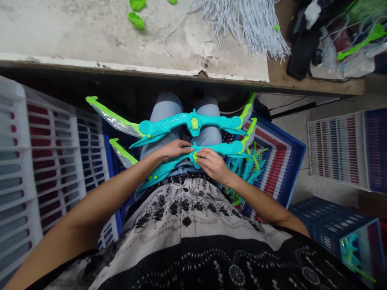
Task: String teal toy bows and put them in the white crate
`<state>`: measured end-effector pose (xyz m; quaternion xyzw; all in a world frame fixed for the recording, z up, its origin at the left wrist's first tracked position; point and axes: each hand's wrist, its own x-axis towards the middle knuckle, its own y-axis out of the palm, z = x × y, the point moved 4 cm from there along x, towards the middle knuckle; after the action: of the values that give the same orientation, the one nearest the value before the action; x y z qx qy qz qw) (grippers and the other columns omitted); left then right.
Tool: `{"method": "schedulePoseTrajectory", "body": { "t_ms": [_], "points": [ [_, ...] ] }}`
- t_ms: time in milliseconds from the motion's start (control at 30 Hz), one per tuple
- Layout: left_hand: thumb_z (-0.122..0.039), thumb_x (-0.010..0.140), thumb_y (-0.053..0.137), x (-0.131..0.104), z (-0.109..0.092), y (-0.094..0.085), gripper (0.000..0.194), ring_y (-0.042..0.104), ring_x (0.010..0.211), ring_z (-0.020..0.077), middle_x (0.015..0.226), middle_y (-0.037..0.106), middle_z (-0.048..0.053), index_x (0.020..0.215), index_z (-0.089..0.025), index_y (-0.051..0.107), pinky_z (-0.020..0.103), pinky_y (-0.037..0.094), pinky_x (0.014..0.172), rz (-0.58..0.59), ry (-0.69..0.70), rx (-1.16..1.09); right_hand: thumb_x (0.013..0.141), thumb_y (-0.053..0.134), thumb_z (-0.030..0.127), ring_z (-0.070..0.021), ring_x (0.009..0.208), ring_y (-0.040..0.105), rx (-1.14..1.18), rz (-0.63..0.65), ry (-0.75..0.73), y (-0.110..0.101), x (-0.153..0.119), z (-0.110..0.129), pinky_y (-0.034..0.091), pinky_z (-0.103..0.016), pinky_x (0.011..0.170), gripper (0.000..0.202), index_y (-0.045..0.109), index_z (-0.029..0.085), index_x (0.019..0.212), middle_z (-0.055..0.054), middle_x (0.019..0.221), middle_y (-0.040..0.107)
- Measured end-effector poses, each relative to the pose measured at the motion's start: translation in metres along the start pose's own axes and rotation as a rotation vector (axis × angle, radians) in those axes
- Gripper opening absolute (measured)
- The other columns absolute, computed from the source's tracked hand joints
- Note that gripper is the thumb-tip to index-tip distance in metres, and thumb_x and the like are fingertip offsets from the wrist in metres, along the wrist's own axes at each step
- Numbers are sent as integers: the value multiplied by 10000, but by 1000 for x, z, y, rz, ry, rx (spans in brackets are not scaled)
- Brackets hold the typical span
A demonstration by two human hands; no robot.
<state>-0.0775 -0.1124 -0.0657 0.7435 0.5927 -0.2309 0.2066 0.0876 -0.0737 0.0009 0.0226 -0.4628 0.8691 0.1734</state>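
Two turquoise toy bows with lime-green and silvery limb tips lie across the lap. The far toy bow [172, 123] rests over the knees, a lime-green piece in its round centre. Closer to the waist is the near toy bow [229, 149], partly covered by my hands and forearm. My left hand [176, 149] is closed on its middle, fingers stretched along the grip, thumb hidden. My right hand [214, 164] pinches at the near bow's centre, its fingertips on a small lime-green centre piece [196, 157]. Both hands nearly meet there.
A worn worktable [90, 36] runs ahead, bearing a bundle of white strings [244, 24], green pieces [136, 21] and a dark phone-like object [299, 60]. White crates [33, 141] stand at left. A blue-rimmed crate [290, 161] at right holds several toy bows [248, 169].
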Motion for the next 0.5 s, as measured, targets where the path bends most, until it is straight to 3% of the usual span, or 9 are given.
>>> {"method": "schedulePoseTrajectory", "body": {
  "t_ms": [200,367,500],
  "points": [
    [-519,738,625,3,3,1,491,596,980,242,1068,691,47,1062,-154,684,273,441,827,1,68,-16,910,476,184,-249,1174,494,-158,65,0,4,1,6,475,-457,969,194,659,154,853,-141,1195,614],
    [-510,718,644,4,7,2,495,603,950,250,1033,702,62,1050,-146,691,293,443,820,-9,74,-81,914,477,193,-250,1175,520,-185,64,19,3,1,4,456,-462,990,209,655,129,1002,-152,1189,635],
    [-498,730,636,4,6,2,468,608,955,241,1049,699,56,1039,-153,694,273,434,826,-11,86,-64,931,460,215,-237,1209,527,-144,149,12,4,3,-2,441,-460,1013,259,637,131,1099,-147,1223,627]
  ]
}}
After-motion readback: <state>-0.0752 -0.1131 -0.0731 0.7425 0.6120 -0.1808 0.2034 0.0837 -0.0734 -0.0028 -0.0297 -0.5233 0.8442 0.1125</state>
